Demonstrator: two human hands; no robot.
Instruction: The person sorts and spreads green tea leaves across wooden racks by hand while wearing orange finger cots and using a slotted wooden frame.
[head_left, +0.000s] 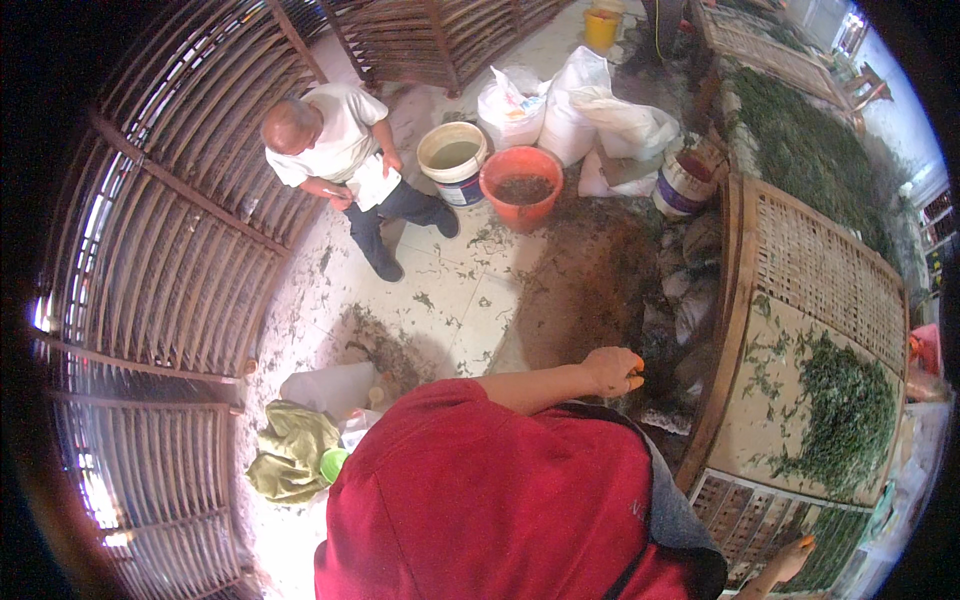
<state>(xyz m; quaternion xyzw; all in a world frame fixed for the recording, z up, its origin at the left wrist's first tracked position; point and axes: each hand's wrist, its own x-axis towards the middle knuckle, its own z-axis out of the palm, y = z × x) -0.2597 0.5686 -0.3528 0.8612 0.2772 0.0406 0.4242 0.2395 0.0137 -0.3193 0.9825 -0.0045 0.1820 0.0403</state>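
Note:
My left hand (613, 371) is curled in the air beside the wooden edge of the worktable (721, 360), with orange coverings on its fingertips. Whether anything lies inside its fingers is hidden. Lower right, my right hand (791, 559), also orange-tipped, is over or beside a slatted tray (739, 502) and the green leaf (832, 544) there; its grip is unclear. Between the hands' positions, a loose heap of shredded green leaf (844, 412) covers part of a pale board (735, 442). A woven bamboo panel (825, 277) adjoins this board.
A seated person (330, 135) holds a pen and papers at the upper left. Nearby stand a white bucket (451, 154), an orange-red basin (521, 184) and white sacks (570, 112). Slatted wooden racks (187, 285) line the left. Olive cloth (292, 454) lies on the littered floor.

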